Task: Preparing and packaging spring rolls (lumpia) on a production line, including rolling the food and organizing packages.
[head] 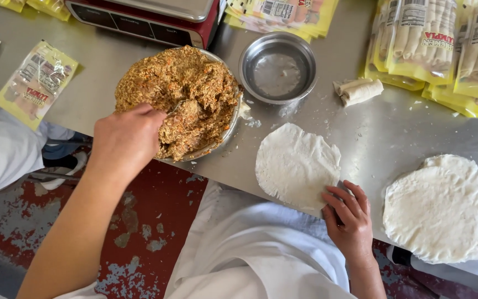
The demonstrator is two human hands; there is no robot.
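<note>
My left hand (127, 139) is closed around a metal spoon (175, 107) whose bowl is dug into a mound of brown minced filling (186, 88) in a round metal bowl (229, 130). A single round white wrapper (297, 165) lies flat on the steel table near its front edge. My right hand (351, 217) rests with spread fingertips on that wrapper's lower right edge and holds nothing. A stack of the same wrappers (445, 215) sits to the right of that hand.
An empty small metal bowl (277, 67) stands behind the wrapper, with two rolled pieces (359, 91) beside it. Yellow packs of rolls (435, 44) pile up at the back right. A red scale (150, 19) is at the back. One flat pack (35, 82) lies far left.
</note>
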